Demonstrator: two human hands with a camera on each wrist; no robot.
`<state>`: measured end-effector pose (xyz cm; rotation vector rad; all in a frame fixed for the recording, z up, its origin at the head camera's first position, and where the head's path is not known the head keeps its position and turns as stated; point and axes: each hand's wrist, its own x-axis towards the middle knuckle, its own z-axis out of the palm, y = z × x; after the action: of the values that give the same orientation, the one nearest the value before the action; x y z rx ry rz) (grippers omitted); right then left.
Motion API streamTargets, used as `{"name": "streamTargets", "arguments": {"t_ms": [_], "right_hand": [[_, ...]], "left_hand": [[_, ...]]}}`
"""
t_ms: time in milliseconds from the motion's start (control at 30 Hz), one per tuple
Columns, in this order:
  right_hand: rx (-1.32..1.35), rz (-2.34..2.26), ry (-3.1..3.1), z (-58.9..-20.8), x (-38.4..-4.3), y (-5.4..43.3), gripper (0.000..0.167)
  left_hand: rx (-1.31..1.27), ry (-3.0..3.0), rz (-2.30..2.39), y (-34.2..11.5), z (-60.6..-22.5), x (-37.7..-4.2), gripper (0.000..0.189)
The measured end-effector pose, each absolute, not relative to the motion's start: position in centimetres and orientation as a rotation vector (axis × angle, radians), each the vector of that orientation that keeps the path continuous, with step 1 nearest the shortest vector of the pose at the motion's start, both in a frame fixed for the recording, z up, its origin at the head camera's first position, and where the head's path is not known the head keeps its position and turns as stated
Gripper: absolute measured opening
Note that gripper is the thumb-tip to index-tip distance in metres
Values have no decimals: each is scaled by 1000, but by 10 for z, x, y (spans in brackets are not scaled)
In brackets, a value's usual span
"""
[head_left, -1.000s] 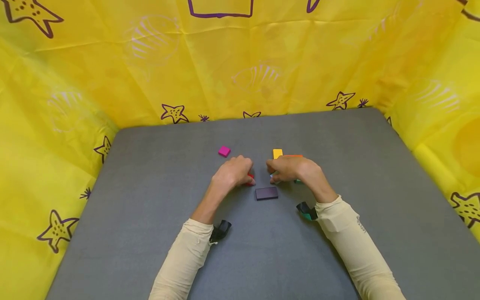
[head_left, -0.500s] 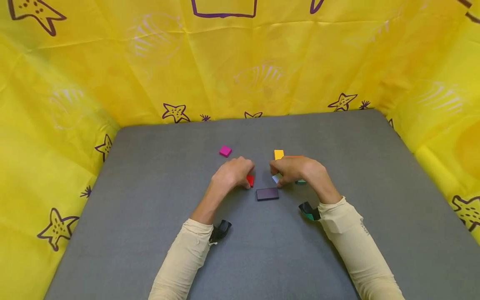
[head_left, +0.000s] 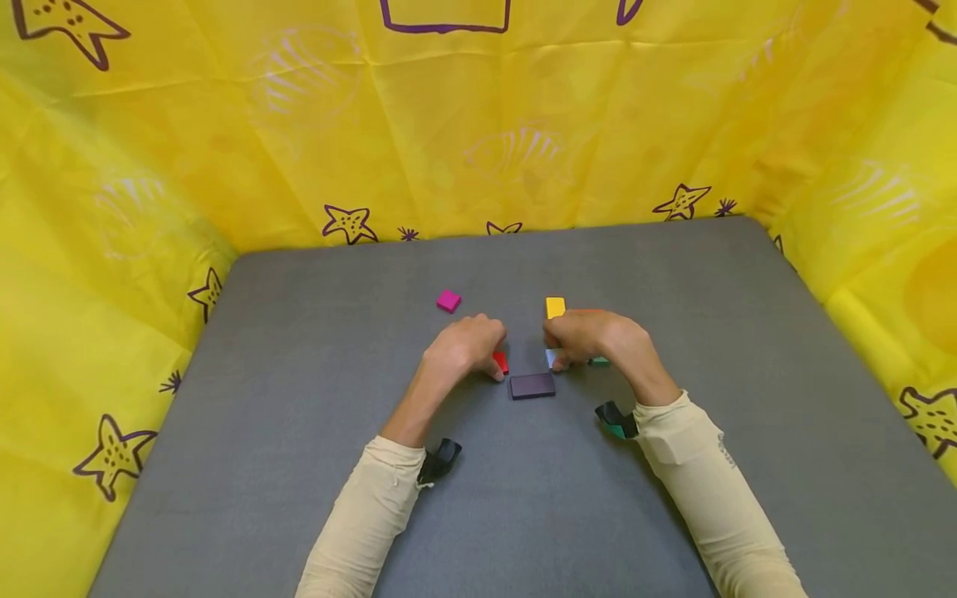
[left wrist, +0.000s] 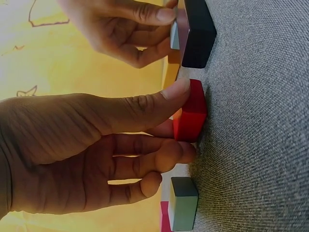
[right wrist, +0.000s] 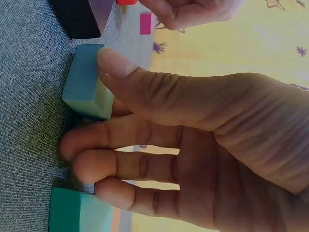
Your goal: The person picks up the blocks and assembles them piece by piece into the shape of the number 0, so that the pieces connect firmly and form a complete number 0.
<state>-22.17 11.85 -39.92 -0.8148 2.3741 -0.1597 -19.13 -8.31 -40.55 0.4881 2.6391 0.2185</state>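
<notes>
The left hand (head_left: 463,345) pinches the red block (left wrist: 190,113) between thumb and index finger; its remaining fingers are loosely bent, with gaps between them. The right hand (head_left: 598,335) pinches the light blue block (right wrist: 84,72) in the same manner, thumb on the near face and index finger behind. The two hands face each other, and both pinched blocks sit at the inner side of their hands, apart from each other, low over the grey desk (head_left: 299,374). Whether either block bears fully on the desk cannot be told. The dark purple block (head_left: 532,386) lies flat between the hands on the person's side, just beside both thumb tips. The yellow block (head_left: 555,307) is located immediately beyond the right index finger. The orange block (head_left: 593,311) is located behind the right hand, which hides most of it. The green block (right wrist: 65,210) is positioned next to the right little finger; contact cannot be confirmed. The grey-green block (left wrist: 184,210) stands near the left little finger. The magenta block (head_left: 449,301) lies beyond the left hand, clear of its knuckles. Cream sleeves (head_left: 359,523) cover both forearms behind the hands.
</notes>
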Motion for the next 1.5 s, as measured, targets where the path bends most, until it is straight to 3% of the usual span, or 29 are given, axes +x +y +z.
{"name": "streamTargets", "arguments": {"t_ms": [200,533,933,1233,1500], "right_hand": [[-792,-152,2352,-399,-221,119,34],[-772,-140,2349,-399,-222,120,26],[-747,-152,2333,-399,-221,122,37],[-754,-171,2308,-397,-222,120,31],[-798,-214,2286,-395,-224,127,37]], "left_hand": [[486,2636,214,-83,-406,-190,32],[481,2632,213,-84,-406,-190,35],[474,2598,214,-83,-405,-191,39],[476,2598,186,-84,-405,-191,40],[474,2595,220,-85,-401,-191,41]]}}
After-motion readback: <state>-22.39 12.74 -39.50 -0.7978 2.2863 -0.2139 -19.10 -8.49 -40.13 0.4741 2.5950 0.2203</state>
